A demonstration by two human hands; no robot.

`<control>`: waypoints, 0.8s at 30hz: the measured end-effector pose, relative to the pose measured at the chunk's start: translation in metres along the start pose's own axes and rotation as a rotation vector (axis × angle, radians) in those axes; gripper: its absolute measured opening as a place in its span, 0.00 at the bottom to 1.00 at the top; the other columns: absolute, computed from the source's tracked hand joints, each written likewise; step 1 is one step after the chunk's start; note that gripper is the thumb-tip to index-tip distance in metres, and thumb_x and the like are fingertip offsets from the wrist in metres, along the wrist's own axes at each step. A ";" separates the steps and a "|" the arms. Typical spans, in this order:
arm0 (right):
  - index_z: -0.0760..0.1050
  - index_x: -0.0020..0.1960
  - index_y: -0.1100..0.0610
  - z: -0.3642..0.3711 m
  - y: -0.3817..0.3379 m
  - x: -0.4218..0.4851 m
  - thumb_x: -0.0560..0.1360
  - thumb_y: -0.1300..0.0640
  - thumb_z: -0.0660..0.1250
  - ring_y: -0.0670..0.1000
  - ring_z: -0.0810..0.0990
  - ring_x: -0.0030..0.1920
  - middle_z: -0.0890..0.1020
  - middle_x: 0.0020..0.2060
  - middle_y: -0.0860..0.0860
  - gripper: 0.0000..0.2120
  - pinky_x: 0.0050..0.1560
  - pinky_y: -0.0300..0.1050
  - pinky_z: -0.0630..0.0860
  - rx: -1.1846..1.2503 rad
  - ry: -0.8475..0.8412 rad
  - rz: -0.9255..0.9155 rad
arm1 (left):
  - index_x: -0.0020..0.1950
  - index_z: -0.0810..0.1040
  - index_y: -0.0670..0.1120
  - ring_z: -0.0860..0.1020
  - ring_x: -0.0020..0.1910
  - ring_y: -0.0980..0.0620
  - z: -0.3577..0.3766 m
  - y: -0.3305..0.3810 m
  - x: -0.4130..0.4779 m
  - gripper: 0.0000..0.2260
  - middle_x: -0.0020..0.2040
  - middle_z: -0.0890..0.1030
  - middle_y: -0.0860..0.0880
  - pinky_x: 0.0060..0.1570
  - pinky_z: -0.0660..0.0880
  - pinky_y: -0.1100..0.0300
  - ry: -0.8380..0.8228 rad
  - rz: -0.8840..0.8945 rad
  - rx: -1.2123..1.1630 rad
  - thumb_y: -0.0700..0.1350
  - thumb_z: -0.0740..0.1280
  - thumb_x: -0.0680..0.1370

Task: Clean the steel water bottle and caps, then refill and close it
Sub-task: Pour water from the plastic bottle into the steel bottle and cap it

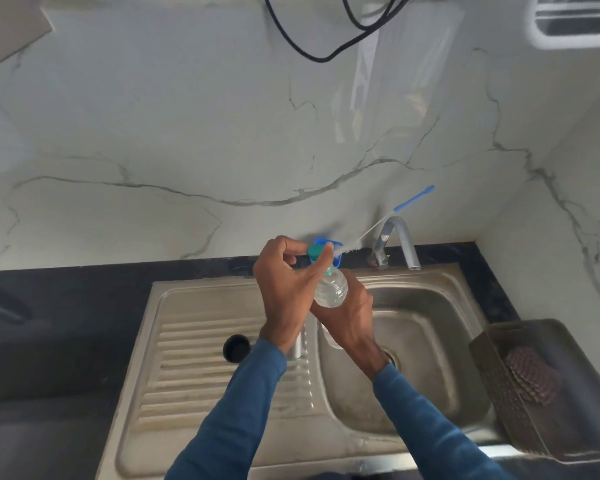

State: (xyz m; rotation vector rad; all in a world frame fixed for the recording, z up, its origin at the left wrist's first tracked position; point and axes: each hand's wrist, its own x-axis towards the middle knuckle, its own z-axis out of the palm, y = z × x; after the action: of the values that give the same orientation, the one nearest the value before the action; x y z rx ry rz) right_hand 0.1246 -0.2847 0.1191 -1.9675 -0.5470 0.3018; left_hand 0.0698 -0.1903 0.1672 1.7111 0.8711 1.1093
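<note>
Over the sink I hold a clear plastic bottle [331,291] with a green cap [315,251]. My right hand [349,315] grips its body from below. The fingers of my left hand [284,282] pinch the green cap. A shiny steel cylinder [298,344], probably the steel water bottle, peeks out between my wrists, mostly hidden. A black round cap [236,347] lies on the ribbed drainboard [194,375]. A bottle brush with a blue handle [413,199] leans on the wall by the tap.
The steel tap [400,239] stands behind the sink basin [437,348]. A blue holder [326,242] sits behind my hands. A perforated basket [499,393] holding a scrubber [532,377] rests at the right edge. Dark countertop lies on the left.
</note>
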 end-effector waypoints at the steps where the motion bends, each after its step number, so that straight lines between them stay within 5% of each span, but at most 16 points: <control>1: 0.78 0.54 0.52 0.001 0.004 0.001 0.66 0.57 0.83 0.34 0.81 0.42 0.84 0.41 0.42 0.20 0.40 0.26 0.71 -0.015 -0.004 0.005 | 0.44 0.84 0.48 0.79 0.38 0.55 -0.004 -0.003 0.006 0.13 0.40 0.84 0.55 0.42 0.76 0.64 -0.023 -0.011 -0.007 0.52 0.84 0.70; 12: 0.79 0.50 0.54 -0.002 0.028 -0.007 0.63 0.59 0.81 0.34 0.80 0.37 0.82 0.35 0.44 0.18 0.34 0.26 0.70 -0.226 -0.238 -0.003 | 0.57 0.87 0.46 0.84 0.45 0.62 -0.066 -0.096 0.009 0.09 0.48 0.88 0.55 0.44 0.75 0.74 -0.361 -0.181 0.160 0.43 0.78 0.78; 20: 0.78 0.55 0.51 -0.008 0.032 -0.001 0.61 0.54 0.78 0.53 0.81 0.38 0.83 0.39 0.48 0.23 0.37 0.48 0.78 -0.526 -0.408 -0.036 | 0.56 0.88 0.47 0.86 0.45 0.62 -0.067 -0.113 0.000 0.10 0.47 0.89 0.55 0.46 0.78 0.71 -0.392 -0.311 0.108 0.44 0.80 0.76; 24: 0.77 0.55 0.51 -0.012 0.022 0.004 0.64 0.51 0.77 0.58 0.82 0.43 0.83 0.41 0.49 0.21 0.40 0.46 0.75 -0.642 -0.491 0.010 | 0.56 0.88 0.46 0.86 0.44 0.62 -0.064 -0.115 -0.003 0.10 0.46 0.88 0.55 0.45 0.79 0.71 -0.354 -0.329 0.093 0.42 0.80 0.75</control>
State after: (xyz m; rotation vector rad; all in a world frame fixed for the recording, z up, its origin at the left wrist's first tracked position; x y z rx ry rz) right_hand 0.1384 -0.3006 0.1052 -2.5231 -1.0479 0.6923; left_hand -0.0006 -0.1333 0.0719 1.6956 0.9430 0.5345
